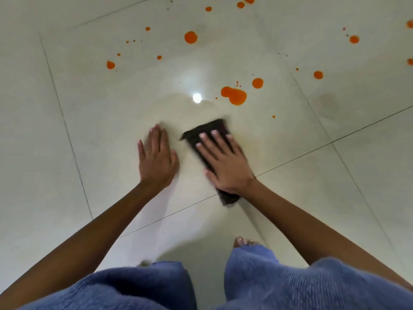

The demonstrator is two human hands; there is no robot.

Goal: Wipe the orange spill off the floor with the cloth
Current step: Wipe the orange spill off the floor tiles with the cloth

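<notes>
The right hand (224, 163) presses flat, fingers straight, on the dark cloth (210, 133) near the orange spill (234, 95); the left hand (156, 159) rests open on the floor (89, 130) beside it

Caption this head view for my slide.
Right hand presses dark cloth on tiled floor, left hand flat beside, orange spill ahead unwiped.

Person is wearing blue trousers (279, 285), fabric looking soft and finely ribbed, right hem (248, 249) fraying. Bare toes (241, 241) are poking out past that hem, one more toe tip (144, 263) showing by the left leg. Forearms (100, 224) are running bare down to the left hand (156, 162) and right hand (223, 166), nails looking short and pale
</notes>
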